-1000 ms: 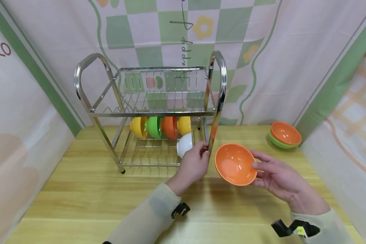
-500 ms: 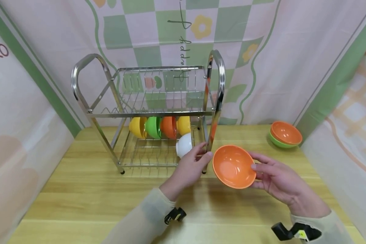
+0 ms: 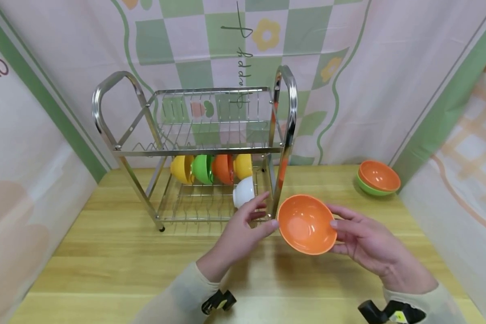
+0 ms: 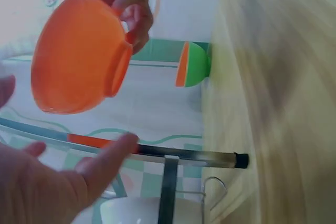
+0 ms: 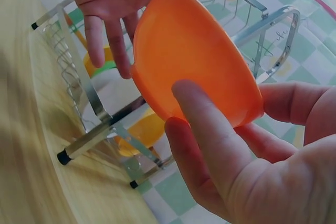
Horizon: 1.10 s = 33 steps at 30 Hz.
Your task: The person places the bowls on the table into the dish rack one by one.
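Observation:
An orange bowl [image 3: 307, 225] is held above the table by my right hand [image 3: 368, 245], thumb at its rim and fingers behind it. Its hollow faces me, tilted, in the head view; the left wrist view shows its outside and foot ring. My left hand [image 3: 240, 236] is at the bowl's left side, fingers spread and fairly straight, the thumb tip close to the rim; whether it touches cannot be told. Just beyond those fingers a white bowl [image 3: 244, 192] stands on its side in the lower tier of the metal dish rack [image 3: 202, 152].
Behind the white bowl, a row of yellow, green [image 3: 203, 169], orange and yellow bowls stands on edge in the rack. An orange bowl [image 3: 380, 175] nested in a green one [image 3: 370, 190] sits at the table's back right. Patterned curtains [image 3: 368, 90] enclose the table.
My left hand has drawn back from the rack's right front leg toward me, its fingers spreading. My right hand has brought the orange bowl slightly left and down, closer to the left hand.

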Each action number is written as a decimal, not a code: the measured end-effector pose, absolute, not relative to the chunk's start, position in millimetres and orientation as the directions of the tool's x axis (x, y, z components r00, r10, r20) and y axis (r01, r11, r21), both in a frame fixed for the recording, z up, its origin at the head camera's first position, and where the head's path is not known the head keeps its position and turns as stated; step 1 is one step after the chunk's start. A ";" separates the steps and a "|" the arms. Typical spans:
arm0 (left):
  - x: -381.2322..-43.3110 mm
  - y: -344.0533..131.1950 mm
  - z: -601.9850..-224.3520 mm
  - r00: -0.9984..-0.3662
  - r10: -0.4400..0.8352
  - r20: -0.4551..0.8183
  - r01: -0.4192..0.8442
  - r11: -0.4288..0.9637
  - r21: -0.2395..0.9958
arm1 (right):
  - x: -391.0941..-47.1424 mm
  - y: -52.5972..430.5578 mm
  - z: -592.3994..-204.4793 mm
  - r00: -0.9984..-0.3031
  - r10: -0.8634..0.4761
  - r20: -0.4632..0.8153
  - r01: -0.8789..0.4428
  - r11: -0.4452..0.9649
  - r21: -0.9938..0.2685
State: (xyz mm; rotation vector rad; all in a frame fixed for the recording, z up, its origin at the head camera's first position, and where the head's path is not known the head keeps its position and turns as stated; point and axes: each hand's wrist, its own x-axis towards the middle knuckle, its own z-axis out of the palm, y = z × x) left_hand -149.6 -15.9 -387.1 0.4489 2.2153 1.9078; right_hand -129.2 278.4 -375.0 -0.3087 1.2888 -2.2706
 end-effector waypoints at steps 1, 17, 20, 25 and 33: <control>-149.1 -18.1 -388.5 -0.928 0.366 0.072 0.118 0.104 0.988 | -128.8 277.0 -374.9 -0.846 -0.531 -0.051 0.315 -0.420 -0.851; -138.6 -27.1 -397.0 -0.811 0.573 0.118 -0.151 -0.400 0.904 | -123.0 260.1 -373.6 -0.826 -0.563 -0.023 0.298 -0.402 -0.866; -138.1 -28.5 -398.3 -0.809 0.574 0.126 -0.142 -0.400 0.905 | -121.5 258.4 -373.1 -0.830 -0.557 -0.030 0.302 -0.403 -0.864; -138.2 -31.2 -401.9 -0.814 0.558 0.163 -0.095 -0.405 0.909 | -119.8 254.1 -372.0 -0.830 -0.557 -0.028 0.304 -0.410 -0.860; -136.8 -32.1 -404.4 -0.838 0.495 0.230 0.003 -0.417 0.909 | -117.5 245.5 -371.6 -0.826 -0.563 -0.001 0.297 -0.434 -0.850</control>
